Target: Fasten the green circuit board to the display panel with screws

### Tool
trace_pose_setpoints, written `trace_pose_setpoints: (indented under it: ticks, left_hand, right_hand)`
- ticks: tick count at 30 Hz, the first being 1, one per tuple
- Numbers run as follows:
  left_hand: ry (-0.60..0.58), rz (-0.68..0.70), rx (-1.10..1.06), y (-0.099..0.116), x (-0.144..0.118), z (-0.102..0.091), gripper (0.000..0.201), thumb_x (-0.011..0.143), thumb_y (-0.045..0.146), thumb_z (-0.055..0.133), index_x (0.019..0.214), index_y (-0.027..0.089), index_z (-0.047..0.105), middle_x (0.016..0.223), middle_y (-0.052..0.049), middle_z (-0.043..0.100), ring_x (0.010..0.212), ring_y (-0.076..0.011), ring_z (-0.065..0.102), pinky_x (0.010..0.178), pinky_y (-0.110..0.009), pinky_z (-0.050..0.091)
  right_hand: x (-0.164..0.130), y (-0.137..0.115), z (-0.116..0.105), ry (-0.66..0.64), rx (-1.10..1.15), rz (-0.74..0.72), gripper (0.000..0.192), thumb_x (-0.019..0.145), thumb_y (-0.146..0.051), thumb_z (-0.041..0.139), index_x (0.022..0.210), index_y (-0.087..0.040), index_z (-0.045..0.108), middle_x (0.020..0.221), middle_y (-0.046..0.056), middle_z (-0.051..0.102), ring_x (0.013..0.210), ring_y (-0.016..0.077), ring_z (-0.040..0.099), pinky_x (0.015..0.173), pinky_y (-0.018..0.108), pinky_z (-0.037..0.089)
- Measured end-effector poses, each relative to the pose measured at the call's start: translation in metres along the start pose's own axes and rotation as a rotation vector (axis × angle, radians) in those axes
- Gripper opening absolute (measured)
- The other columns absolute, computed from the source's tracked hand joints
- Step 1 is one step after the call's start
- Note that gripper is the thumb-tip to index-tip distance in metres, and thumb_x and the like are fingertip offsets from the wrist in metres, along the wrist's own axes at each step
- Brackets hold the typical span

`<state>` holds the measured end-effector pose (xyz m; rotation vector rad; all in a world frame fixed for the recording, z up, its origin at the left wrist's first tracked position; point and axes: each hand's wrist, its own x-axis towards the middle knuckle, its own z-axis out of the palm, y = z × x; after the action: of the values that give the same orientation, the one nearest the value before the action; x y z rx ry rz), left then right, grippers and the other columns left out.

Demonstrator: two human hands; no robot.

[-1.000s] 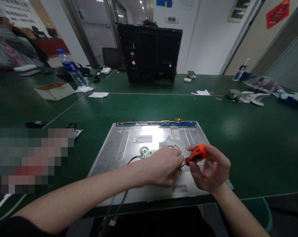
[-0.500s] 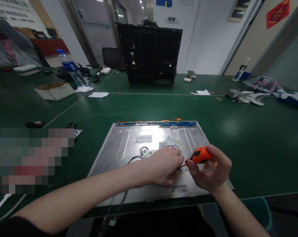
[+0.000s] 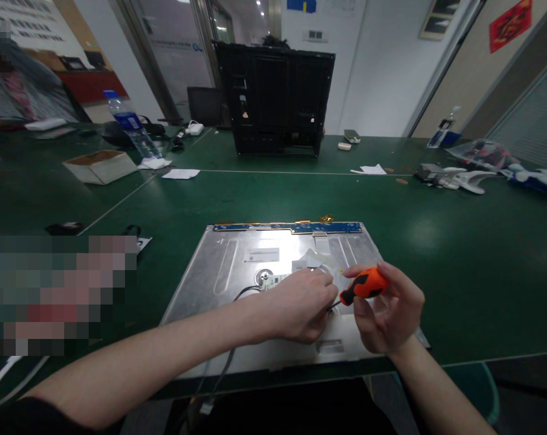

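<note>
Screwdriver (image 3: 362, 285) tip behind left hand (image 3: 300, 305)

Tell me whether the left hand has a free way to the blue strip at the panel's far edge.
Probably yes: the left hand rests on the metal panel, and only bare panel lies between it and the blue strip.

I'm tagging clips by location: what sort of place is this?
Probably an electronics repair or assembly workshop: a bare silver metal display panel lies on a long green work table, an orange-handled screwdriver is in the right hand, and a black monitor casing stands behind.
</note>
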<state>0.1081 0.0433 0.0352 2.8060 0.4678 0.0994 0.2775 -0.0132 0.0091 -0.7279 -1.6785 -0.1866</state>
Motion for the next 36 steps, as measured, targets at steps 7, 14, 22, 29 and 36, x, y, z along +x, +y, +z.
trace_pose_setpoints:
  ticks: [7,14,22,29,36]
  left_hand:
    - [0.018,0.016,-0.018,0.000,0.000,-0.001,0.017,0.077,0.016,0.058,0.093,0.014,0.060,0.090,-0.011,0.065,0.081,-0.0237,0.060,0.073,-0.037,0.051]
    - [-0.013,0.030,0.043,0.001,0.001,-0.004,0.003,0.077,0.016,0.058,0.075,0.016,0.056,0.079,-0.009,0.060,0.071,-0.0212,0.056,0.064,-0.034,0.047]
    - [0.006,0.011,0.030,0.001,0.000,-0.002,0.011,0.076,0.016,0.059,0.087,0.013,0.061,0.085,-0.011,0.064,0.075,-0.0234,0.059,0.066,-0.036,0.048]
    - [-0.018,0.010,0.019,0.000,0.000,-0.003,0.014,0.076,0.015,0.058,0.089,0.013,0.062,0.089,-0.011,0.066,0.077,-0.0224,0.061,0.067,-0.033,0.048]
    - [0.000,0.029,0.033,0.000,0.001,-0.002,0.007,0.074,0.015,0.058,0.081,0.014,0.060,0.082,-0.009,0.063,0.070,-0.0210,0.057,0.060,-0.033,0.045]
  right_hand:
    - [-0.005,0.001,0.001,0.038,-0.070,-0.001,0.068,0.085,-0.017,0.059,0.149,-0.023,0.036,0.104,0.008,0.060,0.071,0.0171,0.066,0.055,0.032,0.058]
    - [0.004,0.000,0.001,0.079,-0.149,-0.062,0.069,0.083,-0.017,0.066,0.146,-0.022,0.039,0.091,0.002,0.058,0.057,0.0124,0.060,0.044,0.026,0.052]
    - [0.004,0.000,0.000,0.037,-0.089,-0.056,0.065,0.086,-0.019,0.060,0.147,-0.021,0.038,0.089,0.004,0.061,0.063,0.0156,0.063,0.050,0.029,0.056]
    - [-0.002,0.002,0.000,0.025,-0.055,-0.028,0.065,0.085,-0.017,0.058,0.148,-0.021,0.038,0.094,0.007,0.063,0.071,0.0186,0.067,0.052,0.030,0.057]
    - [0.000,0.002,0.001,0.058,-0.100,-0.066,0.068,0.084,-0.016,0.062,0.148,-0.020,0.038,0.096,0.006,0.063,0.065,0.0156,0.064,0.050,0.028,0.056]
